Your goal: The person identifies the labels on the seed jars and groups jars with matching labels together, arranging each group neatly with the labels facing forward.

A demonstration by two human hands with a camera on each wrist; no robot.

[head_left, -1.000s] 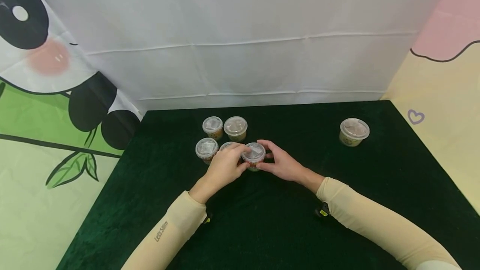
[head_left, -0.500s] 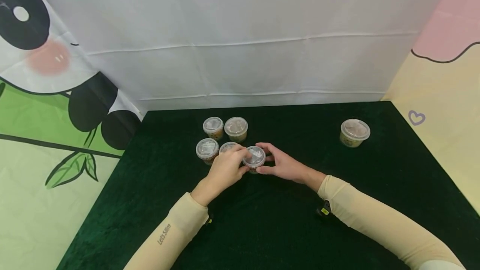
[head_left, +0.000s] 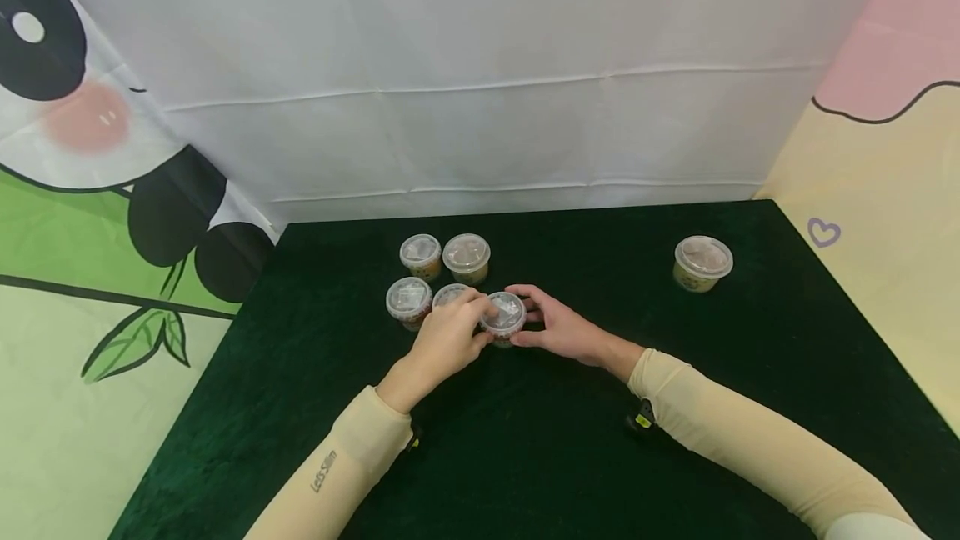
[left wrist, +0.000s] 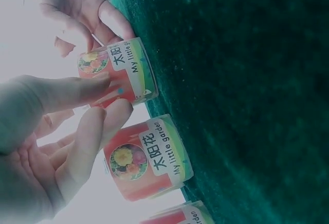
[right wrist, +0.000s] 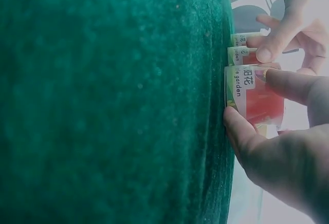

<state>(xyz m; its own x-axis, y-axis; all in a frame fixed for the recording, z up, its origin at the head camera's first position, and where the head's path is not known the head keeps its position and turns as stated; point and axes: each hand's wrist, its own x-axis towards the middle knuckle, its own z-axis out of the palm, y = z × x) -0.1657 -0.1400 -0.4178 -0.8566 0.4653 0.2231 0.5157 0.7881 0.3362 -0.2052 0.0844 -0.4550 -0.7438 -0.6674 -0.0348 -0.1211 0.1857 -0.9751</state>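
Note:
A small round plastic tub [head_left: 503, 317] with a clear lid and a red "My little garden" label stands upright at the front right of a cluster of similar tubs. My left hand [head_left: 448, 330] grips its left side, with thumb and fingers on the wall and lid edge. From the right, my right hand [head_left: 566, 327] holds the same tub between thumb and fingers. Just left of it, another labelled tub [left wrist: 146, 157] is partly hidden behind my left hand in the head view. A third tub [head_left: 409, 299] ends this front row on the left.
Behind the front row stand two more tubs, one at the left [head_left: 420, 254] and one at the right [head_left: 467, 255]. A lone lidded tub [head_left: 702, 262] is far right on the dark green cloth [head_left: 570, 448]. A white curtain [head_left: 480, 140] hangs behind.
The held tub has shifted slightly toward me, both hands moving with it. The other tubs keep their places; the head view has swung a little.

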